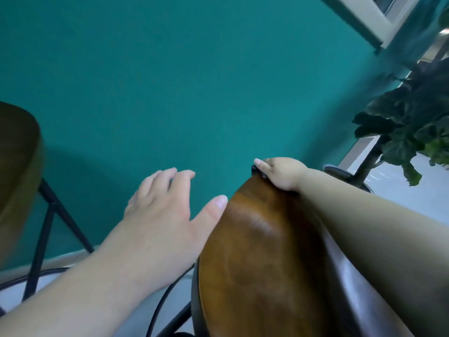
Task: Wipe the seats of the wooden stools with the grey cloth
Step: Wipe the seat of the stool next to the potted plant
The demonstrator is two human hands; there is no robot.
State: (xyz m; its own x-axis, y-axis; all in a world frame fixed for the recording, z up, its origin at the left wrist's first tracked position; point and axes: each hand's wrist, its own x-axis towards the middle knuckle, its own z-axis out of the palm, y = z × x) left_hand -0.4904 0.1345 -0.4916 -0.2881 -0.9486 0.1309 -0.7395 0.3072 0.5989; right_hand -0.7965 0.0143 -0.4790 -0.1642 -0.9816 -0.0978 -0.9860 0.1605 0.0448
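Although the task turns on a grey cloth, no cloth shows plainly anywhere. That is the chief risk I see: a pass made from here would be bare skin on wood.

Closest to the camera, the right forearm lies along the right side of the near stool seat [255, 259], a glossy brown wooden round on a black metal frame. Leaning weight through that arm while pulling at the far rim could rock or tip the stool, I judge, since nothing else steadies it.

Further along, the left hand [165, 205] hovers off the seat's left edge, palm down. Its fingers are a little apart and loosely bent, holding nothing. The thumb tip reaches the rim, touching or just beside; I cannot tell which.

At the seat's far rim the right hand [281, 172] grips the edge with its fingers curled over it. A small dark piece [255, 169] sits under the fingertips, too small to tell whether it is frame or a scrap of cloth.

To the left, well apart, stands a second stool [17, 171], blurred, its seat touched by neither hand. Behind are the teal wall [170, 81] and, at right, a leafy plant [408, 127].
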